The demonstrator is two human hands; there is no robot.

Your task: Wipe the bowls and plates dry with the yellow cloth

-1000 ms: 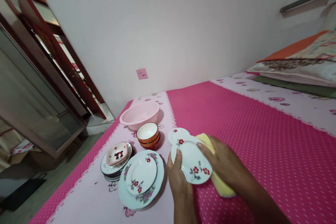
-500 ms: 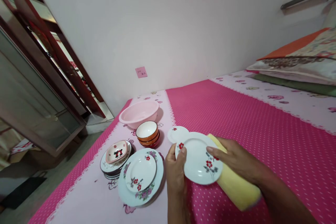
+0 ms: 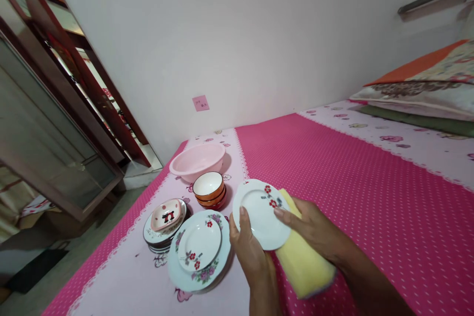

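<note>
A small white plate (image 3: 262,219) with red flowers is held tilted between both hands above the bed. My left hand (image 3: 248,247) grips its left edge, thumb on the face. My right hand (image 3: 311,224) pinches the right edge, with a yellow cloth (image 3: 305,264) pressed behind the plate and hanging below it. To the left, a matching small plate (image 3: 200,244) lies on a larger plate with purple flowers (image 3: 177,276). Behind the held plate, another small plate is mostly hidden.
Stacked orange bowls (image 3: 208,185) stand before a pink basin (image 3: 198,162). A pink bear-patterned dish (image 3: 166,215) tops a pile of plates at the left. Pillows (image 3: 425,89) lie at the far right against the white wall. The bedspread (image 3: 326,158) is pink with dots.
The held plate has turned, its flowers moving from the lower right to the upper right. Both hands shifted a little left, and the cloth's hanging end swung left.
</note>
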